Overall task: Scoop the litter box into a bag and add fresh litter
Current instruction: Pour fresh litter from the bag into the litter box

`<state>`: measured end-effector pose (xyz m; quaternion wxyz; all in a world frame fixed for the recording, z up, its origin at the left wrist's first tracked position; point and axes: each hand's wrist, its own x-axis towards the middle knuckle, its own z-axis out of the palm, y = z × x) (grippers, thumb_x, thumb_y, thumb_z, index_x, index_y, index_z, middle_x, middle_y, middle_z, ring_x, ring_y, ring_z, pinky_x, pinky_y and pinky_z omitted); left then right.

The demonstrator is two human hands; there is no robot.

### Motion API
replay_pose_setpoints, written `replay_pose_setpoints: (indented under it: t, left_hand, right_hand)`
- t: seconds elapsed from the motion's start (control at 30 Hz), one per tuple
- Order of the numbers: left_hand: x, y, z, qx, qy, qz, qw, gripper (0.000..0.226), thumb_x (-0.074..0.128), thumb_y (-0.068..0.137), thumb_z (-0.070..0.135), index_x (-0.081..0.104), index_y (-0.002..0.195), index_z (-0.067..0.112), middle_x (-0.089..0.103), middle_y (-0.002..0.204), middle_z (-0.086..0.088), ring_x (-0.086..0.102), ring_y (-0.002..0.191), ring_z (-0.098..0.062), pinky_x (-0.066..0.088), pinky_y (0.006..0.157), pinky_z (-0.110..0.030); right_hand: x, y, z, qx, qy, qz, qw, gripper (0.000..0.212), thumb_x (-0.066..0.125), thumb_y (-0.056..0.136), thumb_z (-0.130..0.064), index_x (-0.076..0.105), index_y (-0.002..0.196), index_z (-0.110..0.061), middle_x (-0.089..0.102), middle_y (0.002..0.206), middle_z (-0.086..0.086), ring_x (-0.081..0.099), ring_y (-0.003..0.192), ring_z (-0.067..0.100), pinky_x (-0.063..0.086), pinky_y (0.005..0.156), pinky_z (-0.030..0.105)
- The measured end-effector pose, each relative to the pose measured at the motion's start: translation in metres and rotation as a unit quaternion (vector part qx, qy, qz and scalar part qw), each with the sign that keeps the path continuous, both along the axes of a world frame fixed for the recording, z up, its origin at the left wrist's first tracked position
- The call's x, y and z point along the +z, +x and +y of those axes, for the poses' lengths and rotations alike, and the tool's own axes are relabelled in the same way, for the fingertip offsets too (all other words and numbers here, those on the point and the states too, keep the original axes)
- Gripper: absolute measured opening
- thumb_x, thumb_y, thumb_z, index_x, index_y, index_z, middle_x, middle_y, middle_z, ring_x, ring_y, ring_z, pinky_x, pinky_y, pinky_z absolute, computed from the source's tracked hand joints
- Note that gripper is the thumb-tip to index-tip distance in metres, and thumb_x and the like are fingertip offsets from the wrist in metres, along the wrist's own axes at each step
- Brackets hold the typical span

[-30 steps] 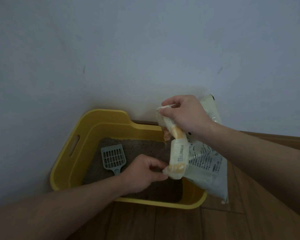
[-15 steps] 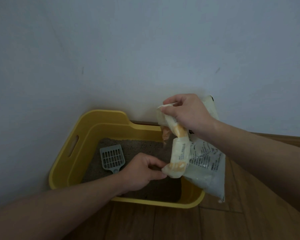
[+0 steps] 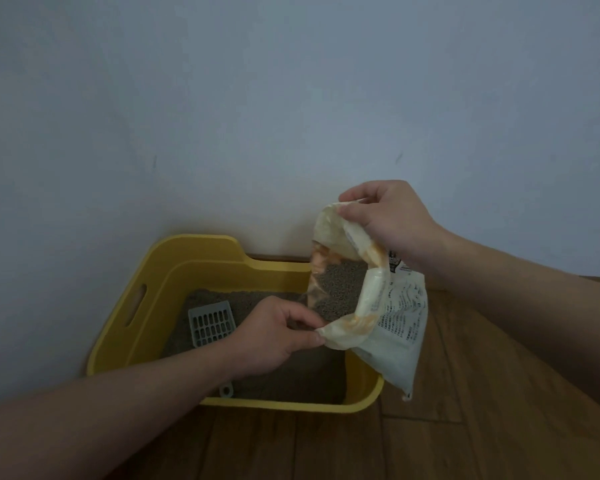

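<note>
Nearest, along the bottom edge of the frame, lies a brown wooden plank floor. From the lower left a bare forearm crosses the front wall of a yellow, rounded-rectangular plastic litter box, which stands on the floor at centre frame. The left hand, at centre, has its fingers curled, with thumb and forefinger pinching the lower lip of a white, printed plastic litter bag. Inside the box a bed of grey-brown granular litter covers the bottom. On it, in the left half, rests a grey slotted plastic scoop. Its head points toward the far wall, its shaft is hidden under the left wrist, and its holed handle end shows by the front wall. An oval handle slot pierces the box's left wall. The litter bag hangs tilted over the right side of the box, its mouth stretched open toward the left and grey granules visible inside. Its bottom corner dangles past the box's right front corner. Whether the bag touches the rim cannot be told in the dim light. The right hand, right of centre and higher, grasps the upper lip of the mouth in curled fingers. Farthest, a plain pale blue-grey wall fills the upper half.
</note>
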<state>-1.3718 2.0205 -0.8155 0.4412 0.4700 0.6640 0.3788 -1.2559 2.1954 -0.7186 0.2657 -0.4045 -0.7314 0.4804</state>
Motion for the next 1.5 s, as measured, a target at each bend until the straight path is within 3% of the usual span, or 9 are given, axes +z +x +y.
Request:
replay_pose_setpoints:
  t: [0.1, 0.37, 0.53, 0.73, 0.9, 1.07, 1.23, 1.43, 1.5]
  left_hand:
    - [0.006, 0.004, 0.002, -0.006, 0.010, 0.006, 1.000, 0.011, 0.075, 0.084, 0.011, 0.080, 0.088, 0.020, 0.076, 0.094, 0.001, 0.069, 0.094, -0.019, 0.057, 0.088, -0.046]
    - [0.018, 0.018, 0.010, -0.011, 0.046, 0.019, 0.999, 0.009, 0.076, 0.083, 0.009, 0.080, 0.085, 0.018, 0.074, 0.090, -0.002, 0.069, 0.091, -0.022, 0.057, 0.087, -0.047]
    - [0.027, 0.027, 0.018, -0.020, 0.065, 0.034, 0.997, 0.014, 0.077, 0.082, 0.008, 0.080, 0.080, 0.022, 0.073, 0.084, 0.002, 0.067, 0.085, -0.019, 0.058, 0.081, -0.041]
    - [0.037, 0.037, 0.022, -0.031, 0.095, 0.037, 0.994, 0.022, 0.077, 0.081, 0.004, 0.079, 0.076, 0.026, 0.074, 0.084, 0.000, 0.068, 0.081, -0.016, 0.057, 0.076, -0.032]
    - [0.048, 0.048, 0.029, -0.046, 0.115, 0.059, 0.991, 0.011, 0.074, 0.083, 0.004, 0.079, 0.084, 0.014, 0.073, 0.088, -0.005, 0.068, 0.085, -0.022, 0.059, 0.079, -0.040]
    - [0.069, 0.065, 0.040, -0.062, 0.131, 0.132, 0.981, 0.015, 0.074, 0.085, 0.010, 0.078, 0.082, 0.024, 0.071, 0.086, 0.008, 0.066, 0.083, -0.011, 0.059, 0.076, -0.032]
    - [0.088, 0.081, 0.052, -0.071, 0.175, 0.209, 0.959, 0.020, 0.075, 0.084, 0.013, 0.076, 0.079, 0.033, 0.070, 0.083, 0.016, 0.066, 0.084, -0.005, 0.056, 0.075, -0.025]
    - [0.089, 0.097, 0.063, -0.073, 0.176, 0.269, 0.944, 0.009, 0.075, 0.084, 0.017, 0.079, 0.088, 0.024, 0.070, 0.088, 0.016, 0.064, 0.086, 0.000, 0.057, 0.080, -0.027]
    - [0.086, 0.101, 0.066, -0.069, 0.175, 0.276, 0.943, 0.009, 0.076, 0.084, 0.018, 0.079, 0.089, 0.024, 0.072, 0.094, 0.014, 0.064, 0.091, 0.000, 0.056, 0.084, -0.024]
  right_hand:
    - [0.004, 0.008, 0.001, -0.003, 0.005, 0.001, 1.000, 0.006, 0.076, 0.082, -0.021, 0.075, 0.088, -0.023, 0.071, 0.080, -0.002, 0.067, 0.074, 0.013, 0.056, 0.069, 0.030]
    - [0.015, 0.032, 0.006, -0.020, 0.014, 0.007, 1.000, 0.008, 0.071, 0.085, -0.014, 0.073, 0.089, -0.021, 0.068, 0.078, -0.002, 0.064, 0.069, 0.011, 0.052, 0.065, 0.026]
    - [0.018, 0.047, 0.013, -0.027, 0.024, 0.010, 0.999, 0.012, 0.067, 0.089, -0.013, 0.073, 0.098, -0.019, 0.063, 0.085, -0.007, 0.061, 0.079, 0.008, 0.050, 0.076, 0.026]
    - [0.019, 0.065, 0.022, -0.026, 0.031, 0.006, 0.999, 0.014, 0.063, 0.091, -0.012, 0.071, 0.097, -0.022, 0.068, 0.097, 0.001, 0.064, 0.090, 0.015, 0.054, 0.088, 0.036]
    - [0.025, 0.088, 0.028, -0.035, 0.032, 0.002, 0.999, 0.019, 0.057, 0.093, -0.010, 0.070, 0.098, -0.024, 0.068, 0.103, 0.002, 0.065, 0.093, 0.016, 0.055, 0.081, 0.032]
    - [0.030, 0.117, 0.035, -0.046, 0.040, -0.006, 0.998, 0.027, 0.053, 0.092, -0.002, 0.068, 0.104, -0.021, 0.068, 0.104, 0.003, 0.066, 0.088, 0.014, 0.055, 0.071, 0.028]
    - [0.033, 0.143, 0.044, -0.066, 0.052, -0.005, 0.996, 0.032, 0.052, 0.091, 0.002, 0.068, 0.110, -0.019, 0.068, 0.106, 0.003, 0.067, 0.093, 0.017, 0.060, 0.079, 0.036]
    - [0.021, 0.161, 0.051, -0.068, 0.058, -0.030, 0.996, 0.033, 0.052, 0.088, 0.003, 0.065, 0.109, -0.020, 0.067, 0.104, 0.004, 0.067, 0.092, 0.018, 0.060, 0.078, 0.035]
    - [0.017, 0.167, 0.054, -0.070, 0.066, -0.037, 0.995, 0.034, 0.053, 0.087, 0.004, 0.064, 0.110, -0.019, 0.067, 0.102, 0.003, 0.066, 0.088, 0.016, 0.058, 0.073, 0.029]
